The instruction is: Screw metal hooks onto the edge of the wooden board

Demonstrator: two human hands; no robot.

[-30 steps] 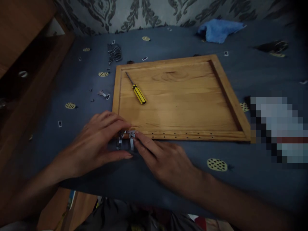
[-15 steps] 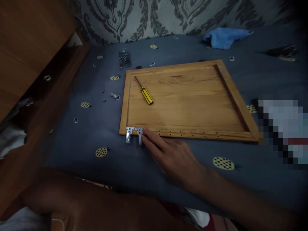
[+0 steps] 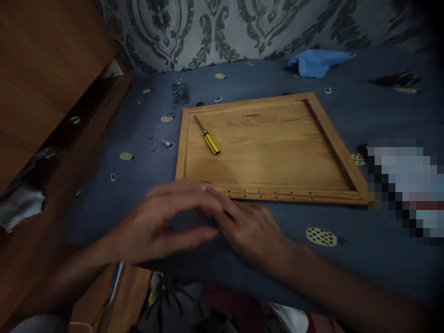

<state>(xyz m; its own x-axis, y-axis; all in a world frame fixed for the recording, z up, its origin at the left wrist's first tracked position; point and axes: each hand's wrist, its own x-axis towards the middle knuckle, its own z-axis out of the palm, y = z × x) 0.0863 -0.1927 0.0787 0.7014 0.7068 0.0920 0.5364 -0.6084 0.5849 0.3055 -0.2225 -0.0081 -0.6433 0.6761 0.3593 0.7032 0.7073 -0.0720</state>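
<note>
A framed wooden panel (image 3: 263, 143) lies flat, a row of small dark holes along its near edge. At its near left corner a sliver of a metal hook bracket (image 3: 204, 188) shows; my hands cover the rest. My right hand (image 3: 255, 231) reaches in from the right with fingers together at the bracket, their tips hidden. Over those fingertips arches my left hand (image 3: 173, 212), its thumb apart from the fingers and no object visible in it. A yellow and black screwdriver (image 3: 211, 141) rests on the panel's left part.
Left of the panel, a loose metal piece (image 3: 166, 142) and small screws (image 3: 151, 149) lie on the dark blue pineapple-print cloth (image 3: 138, 199). Behind them is a cluster of metal hooks (image 3: 181, 94). A blue cloth (image 3: 317, 62) lies at the back; wooden cabinet (image 3: 45, 69) stands left.
My left hand has come up from the lower left and now covers the metal hook bracket and the right fingertips. My right hand has stayed about where it was.
</note>
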